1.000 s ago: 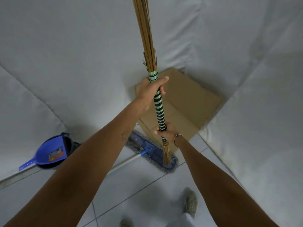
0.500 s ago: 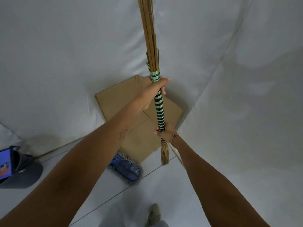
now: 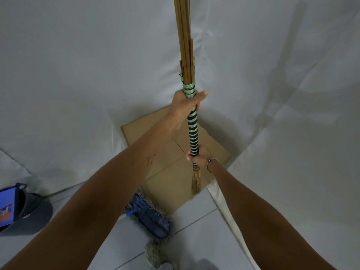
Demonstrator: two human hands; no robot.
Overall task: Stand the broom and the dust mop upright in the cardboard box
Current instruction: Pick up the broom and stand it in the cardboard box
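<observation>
I see both hands clenched on the broom [image 3: 192, 133], left hand [image 3: 185, 106] above right hand [image 3: 198, 155], over the cardboard box [image 3: 169, 172]; the dustpan [image 3: 7, 203] label is unreadable.

Tiled floor [image 3: 196, 228]: cardboard box [image 3: 169, 180], dust mop [image 3: 150, 217], bucket [image 3: 29, 215], perhaps shoe [image 3: 153, 254].

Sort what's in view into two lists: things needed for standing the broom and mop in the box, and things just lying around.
Part of the job:
- broom, gripped upright by the left hand and right hand
- cardboard box, below the broom
- dust mop, lying on the floor beside the box

Just lying about:
- blue dustpan
- dark bin holding it
</observation>
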